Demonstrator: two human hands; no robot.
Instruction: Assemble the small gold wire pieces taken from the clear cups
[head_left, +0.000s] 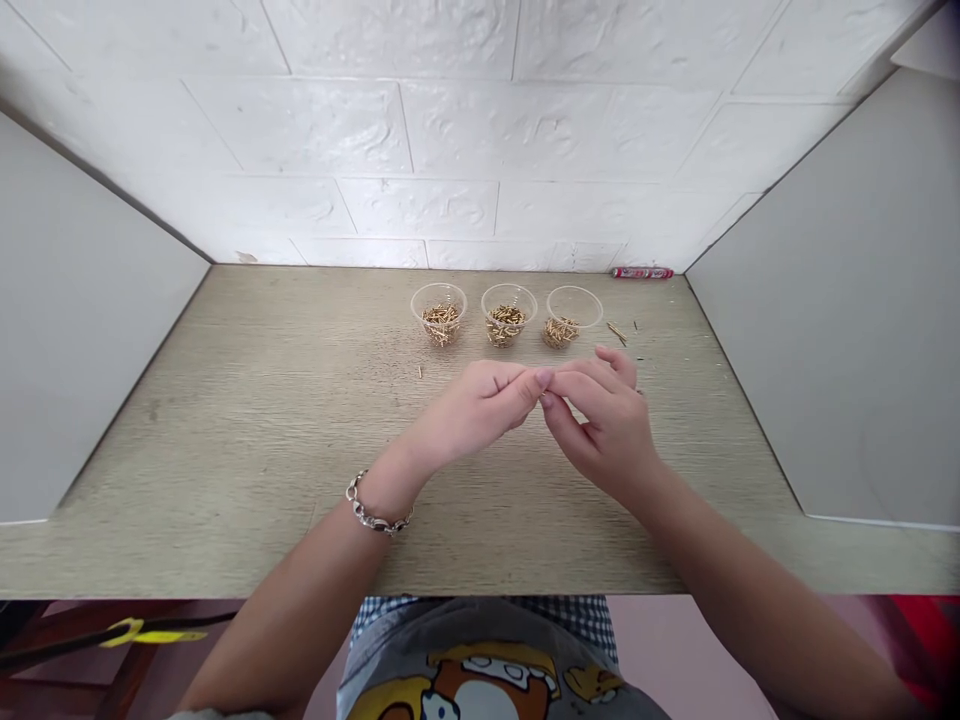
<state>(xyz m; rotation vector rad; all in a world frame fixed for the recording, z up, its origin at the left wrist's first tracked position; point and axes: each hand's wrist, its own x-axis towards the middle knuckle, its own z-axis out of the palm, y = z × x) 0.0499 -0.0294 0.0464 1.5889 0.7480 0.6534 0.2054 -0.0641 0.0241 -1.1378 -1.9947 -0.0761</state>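
My left hand (491, 405) and my right hand (604, 410) meet fingertip to fingertip above the table, both pinched closed. Whatever lies between the fingertips is mostly hidden; only a tiny glint shows there. Just beyond the hands stand three clear plastic cups in a row: a left cup (439, 312), a middle cup (508, 314) and a right cup (573, 316). Each holds many small gold-coloured metal pins, with the right one less full. A single small gold pin (420, 372) lies on the table in front of the left cup.
Several longer gold pins (617, 333) lie right of the cups. A pink-and-red tube (643, 272) rests against the white brick-patterned wall (450, 130). Grey panels stand at the left (90, 320) and right (840, 320) of the wooden table (262, 420).
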